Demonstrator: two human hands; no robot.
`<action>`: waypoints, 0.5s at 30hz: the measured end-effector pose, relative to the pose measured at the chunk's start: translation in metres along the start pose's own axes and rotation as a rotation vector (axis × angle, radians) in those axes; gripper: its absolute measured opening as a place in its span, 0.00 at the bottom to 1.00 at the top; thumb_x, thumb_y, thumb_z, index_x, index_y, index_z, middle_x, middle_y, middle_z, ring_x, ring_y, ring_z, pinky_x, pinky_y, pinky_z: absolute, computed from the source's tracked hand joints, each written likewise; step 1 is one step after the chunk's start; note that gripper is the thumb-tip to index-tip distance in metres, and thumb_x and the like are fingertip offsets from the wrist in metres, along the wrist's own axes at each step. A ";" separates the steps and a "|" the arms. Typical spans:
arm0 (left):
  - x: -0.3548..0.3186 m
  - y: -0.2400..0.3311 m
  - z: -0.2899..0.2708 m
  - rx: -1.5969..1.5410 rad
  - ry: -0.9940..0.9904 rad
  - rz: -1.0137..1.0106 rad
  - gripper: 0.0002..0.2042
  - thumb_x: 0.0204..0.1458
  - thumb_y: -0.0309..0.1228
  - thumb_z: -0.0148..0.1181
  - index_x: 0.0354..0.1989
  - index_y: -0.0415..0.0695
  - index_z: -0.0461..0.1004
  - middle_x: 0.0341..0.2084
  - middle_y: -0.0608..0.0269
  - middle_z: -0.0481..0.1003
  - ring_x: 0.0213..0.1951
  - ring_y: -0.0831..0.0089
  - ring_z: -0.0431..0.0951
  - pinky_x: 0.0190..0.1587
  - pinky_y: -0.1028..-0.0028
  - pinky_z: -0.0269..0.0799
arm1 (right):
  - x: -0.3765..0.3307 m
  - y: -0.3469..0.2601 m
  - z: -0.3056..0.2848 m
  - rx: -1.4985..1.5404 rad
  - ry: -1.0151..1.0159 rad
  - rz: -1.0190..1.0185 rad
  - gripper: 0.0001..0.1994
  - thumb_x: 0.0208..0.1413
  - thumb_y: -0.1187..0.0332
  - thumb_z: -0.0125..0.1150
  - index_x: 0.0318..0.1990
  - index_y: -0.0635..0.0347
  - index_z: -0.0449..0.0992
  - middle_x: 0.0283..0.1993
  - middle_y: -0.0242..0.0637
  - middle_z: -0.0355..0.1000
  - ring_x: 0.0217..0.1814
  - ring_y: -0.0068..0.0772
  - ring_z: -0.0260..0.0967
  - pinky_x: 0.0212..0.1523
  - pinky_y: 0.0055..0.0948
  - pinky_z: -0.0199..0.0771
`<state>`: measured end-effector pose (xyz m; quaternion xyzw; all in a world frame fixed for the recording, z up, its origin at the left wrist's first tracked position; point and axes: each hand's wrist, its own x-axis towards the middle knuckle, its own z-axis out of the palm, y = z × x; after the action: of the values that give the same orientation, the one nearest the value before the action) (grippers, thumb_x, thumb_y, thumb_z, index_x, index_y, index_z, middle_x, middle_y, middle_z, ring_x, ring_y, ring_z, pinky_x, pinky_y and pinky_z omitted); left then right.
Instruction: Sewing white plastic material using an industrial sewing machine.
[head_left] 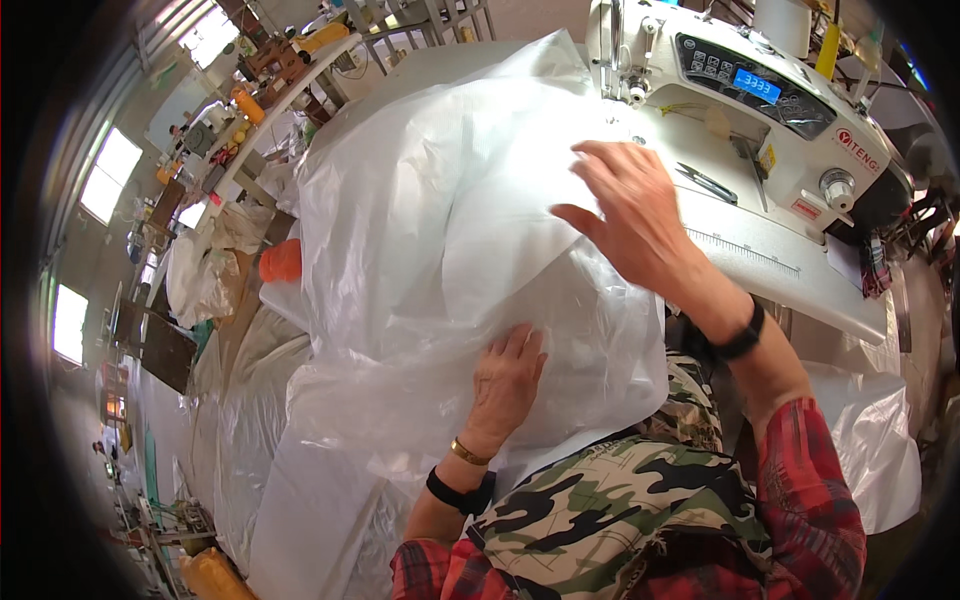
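pressing flat on a big sheet of white translucent plastic film (430, 230), the left hand (505, 385) lies just below the middle of the frame, fingers together and stretched out, palm down, gripping nothing. a gold bangle (469, 452) and a black band (455, 493) sit on that wrist. the right hand (630, 215) is right of centre and higher up, fingers spread and slightly curled, resting on the upper fold of the same film; whether it pinches any of the film i cannot tell. a black wristband (742, 340) circles the right wrist, and a red plaid sleeve (810, 490) runs down to the lower right edge.

the film billows over the middle of the frame, from the top centre down across the person's lap, where it meets a camouflage-patterned apron (600, 510) at the bottom centre. its upper edge reaches the needle area of a white industrial sewing machine (760, 110) in the upper right, which has a dark control panel with a lit blue display (757, 85). a pair of small snips (708, 183) lies on the machine's bed just right of the right hand.

more of the white film (250, 400) lies heaped along the left side. an orange thread cone (281, 262) shows at the left edge of the sheet, and a long workbench (290, 90) with yellow cones stretches into the upper left, near bright windows (110, 175).
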<state>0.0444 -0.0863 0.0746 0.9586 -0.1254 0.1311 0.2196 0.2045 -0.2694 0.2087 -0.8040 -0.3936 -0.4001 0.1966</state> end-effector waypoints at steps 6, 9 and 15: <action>0.035 0.005 -0.017 0.072 0.000 0.186 0.15 0.54 0.22 0.55 0.50 0.35 0.71 0.53 0.48 0.71 0.54 0.52 0.73 0.55 0.60 0.69 | 0.053 0.001 0.049 0.028 -0.972 0.128 0.26 0.49 0.47 0.67 0.36 0.67 0.77 0.36 0.48 0.76 0.43 0.50 0.73 0.47 0.43 0.71; 0.036 0.011 -0.005 0.041 -0.072 0.129 0.17 0.55 0.21 0.51 0.53 0.34 0.68 0.56 0.46 0.70 0.56 0.50 0.71 0.57 0.59 0.68 | 0.042 -0.014 0.053 0.427 -1.022 0.011 0.24 0.50 0.49 0.66 0.33 0.66 0.78 0.30 0.51 0.75 0.38 0.53 0.73 0.44 0.44 0.71; 0.061 0.011 0.016 -0.101 0.114 0.230 0.19 0.57 0.23 0.48 0.58 0.37 0.66 0.60 0.44 0.65 0.61 0.47 0.66 0.61 0.56 0.62 | 0.039 -0.027 0.044 0.659 -0.551 0.061 0.15 0.53 0.58 0.67 0.36 0.63 0.80 0.25 0.41 0.75 0.28 0.40 0.72 0.35 0.37 0.72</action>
<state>0.1010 -0.1141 0.0834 0.9165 -0.2284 0.2033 0.2580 0.2188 -0.2062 0.2127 -0.7864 -0.5141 -0.0175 0.3421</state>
